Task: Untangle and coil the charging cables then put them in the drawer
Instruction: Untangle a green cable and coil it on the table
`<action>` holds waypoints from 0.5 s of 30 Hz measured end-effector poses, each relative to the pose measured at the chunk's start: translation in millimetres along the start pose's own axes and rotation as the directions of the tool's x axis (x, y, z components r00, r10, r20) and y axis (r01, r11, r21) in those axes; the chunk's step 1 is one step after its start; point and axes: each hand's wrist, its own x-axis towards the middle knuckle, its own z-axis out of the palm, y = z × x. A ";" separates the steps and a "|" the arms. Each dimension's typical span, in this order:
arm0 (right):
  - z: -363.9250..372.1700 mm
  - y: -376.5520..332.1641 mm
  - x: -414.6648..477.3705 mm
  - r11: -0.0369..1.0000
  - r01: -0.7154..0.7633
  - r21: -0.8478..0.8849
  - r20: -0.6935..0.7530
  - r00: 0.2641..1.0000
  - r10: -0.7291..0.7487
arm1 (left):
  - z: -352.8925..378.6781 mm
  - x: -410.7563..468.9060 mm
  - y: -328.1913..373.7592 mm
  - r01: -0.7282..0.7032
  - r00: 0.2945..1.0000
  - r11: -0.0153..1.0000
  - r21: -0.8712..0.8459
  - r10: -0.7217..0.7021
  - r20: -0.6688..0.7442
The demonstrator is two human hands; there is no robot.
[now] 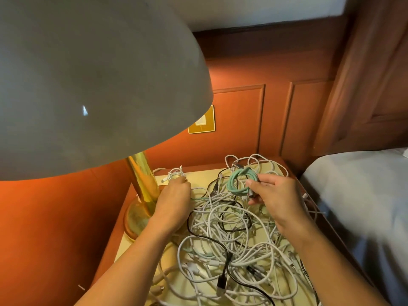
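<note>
Cables (231,235) lie in 1 loose tangle of white and black across the tabletop (198,175), next to the bed (364,195). I see my right hand (280,199) raised over the heap, its grip clamped on a coiled green cable (237,177). My left hand (174,199) is at a small white coil (174,172) beside the lamp (142,173), fingertips on it; I cannot tell whether that grip is closed

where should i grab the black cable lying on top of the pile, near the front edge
Probably pinch its rigid plug, coming from above on the near side. The plug is a free end lying over the white cables, so the black cable can be drawn out from there; its middle loops through the tangle.
</note>
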 end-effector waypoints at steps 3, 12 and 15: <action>10.0 -1.4 19.2 0.999 -0.010 -0.035 0.025 1.000 0.011 | -8.5 -2.2 6.5 -0.064 0.995 0.968 0.244 0.043 0.090; 91.5 -13.0 109.6 0.962 -0.077 -0.261 0.235 0.962 0.141 | -15.5 -8.4 -2.6 -0.166 0.983 0.908 0.386 0.119 0.143; 114.4 -11.9 121.0 0.924 -0.130 -0.361 0.290 0.925 0.243 | -16.4 -9.4 -6.0 -0.177 0.980 0.911 0.373 0.129 0.151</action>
